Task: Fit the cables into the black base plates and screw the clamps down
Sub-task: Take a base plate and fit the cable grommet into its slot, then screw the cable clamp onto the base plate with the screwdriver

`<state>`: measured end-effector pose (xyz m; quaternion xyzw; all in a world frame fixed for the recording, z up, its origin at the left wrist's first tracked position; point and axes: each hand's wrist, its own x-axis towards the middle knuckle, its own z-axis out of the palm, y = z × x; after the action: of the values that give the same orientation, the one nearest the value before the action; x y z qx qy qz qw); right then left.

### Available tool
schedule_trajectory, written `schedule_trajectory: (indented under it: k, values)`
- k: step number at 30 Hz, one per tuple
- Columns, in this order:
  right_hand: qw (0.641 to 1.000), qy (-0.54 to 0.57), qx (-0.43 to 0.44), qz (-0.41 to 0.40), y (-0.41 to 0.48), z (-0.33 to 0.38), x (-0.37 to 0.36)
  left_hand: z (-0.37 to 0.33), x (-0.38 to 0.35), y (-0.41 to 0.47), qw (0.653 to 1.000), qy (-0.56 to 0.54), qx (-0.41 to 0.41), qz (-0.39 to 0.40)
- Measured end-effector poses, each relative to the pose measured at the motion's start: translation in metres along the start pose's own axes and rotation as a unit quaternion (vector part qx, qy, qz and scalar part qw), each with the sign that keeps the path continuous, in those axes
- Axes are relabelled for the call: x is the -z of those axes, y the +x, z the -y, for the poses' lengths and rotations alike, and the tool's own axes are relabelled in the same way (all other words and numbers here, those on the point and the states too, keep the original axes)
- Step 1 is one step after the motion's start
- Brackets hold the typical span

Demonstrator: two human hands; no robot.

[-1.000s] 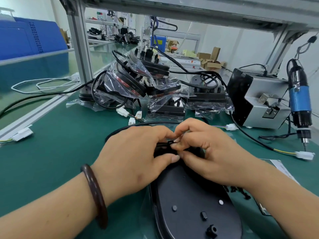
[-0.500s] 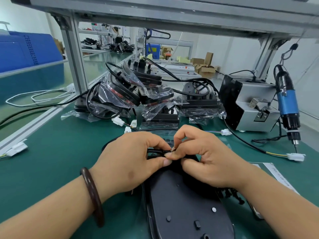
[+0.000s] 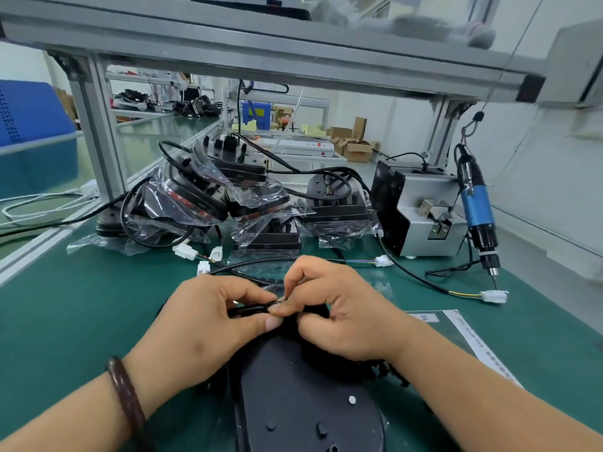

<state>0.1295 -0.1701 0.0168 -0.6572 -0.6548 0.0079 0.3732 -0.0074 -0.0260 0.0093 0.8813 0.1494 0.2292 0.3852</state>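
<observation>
A black oval base plate [image 3: 303,396] lies on the green mat right in front of me, its far end under my hands. My left hand [image 3: 202,324] grips a black cable [image 3: 248,309] at that far end, thumb and forefinger curled round it. My right hand [image 3: 339,311] pinches the same cable where it meets the plate; the fingertips of both hands nearly touch. The cable loops away behind my hands [image 3: 241,265]. Any clamp there is hidden by my fingers.
Several bagged base plates with cables [image 3: 208,197] are piled at the back. A grey screw feeder box [image 3: 421,216] stands at the right, with a blue electric screwdriver [image 3: 476,210] hanging beside it. White connectors [image 3: 494,295] lie on the mat. Small black parts [image 3: 391,373] sit beside my right wrist.
My head has tilted up, so the bench frame fills more of the view. Both hands stay on the cable at the plate's far end, with little movement.
</observation>
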Motion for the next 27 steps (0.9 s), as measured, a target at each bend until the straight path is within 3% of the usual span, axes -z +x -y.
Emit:
schedule_trajectory:
  k: [7,10,12,15,17,21,22,27]
  values:
    - [0.998,0.051,-0.036,-0.009,-0.001,0.001,0.007,-0.003,0.0,0.0,1.0,-0.016,0.009,0.008]
    - [0.995,0.054,-0.048,-0.075,0.001,-0.002,0.018,-0.003,-0.001,0.0,1.0,-0.017,0.014,0.002]
    - [0.979,0.053,-0.104,-0.165,0.005,-0.014,0.035,-0.002,-0.001,0.0,1.0,-0.016,0.013,0.001]
    - [0.913,0.056,-0.221,-0.337,0.011,-0.048,0.074,-0.001,0.002,-0.002,1.0,-0.026,0.013,0.003]
    - [0.862,0.0,-0.3,-0.409,0.003,-0.079,0.108,-0.002,0.001,-0.001,0.999,-0.03,0.011,0.009]
    - [0.715,-0.15,-0.499,-0.467,-0.023,-0.134,0.163,0.003,0.001,0.001,1.0,-0.015,0.019,0.008]
    - [0.697,-0.157,-0.53,-0.456,-0.028,-0.143,0.172,0.004,0.001,0.002,1.0,-0.011,0.021,0.003]
    - [0.749,-0.042,-0.497,-0.436,-0.029,-0.176,0.184,0.007,0.0,0.004,1.0,-0.012,0.016,-0.007]
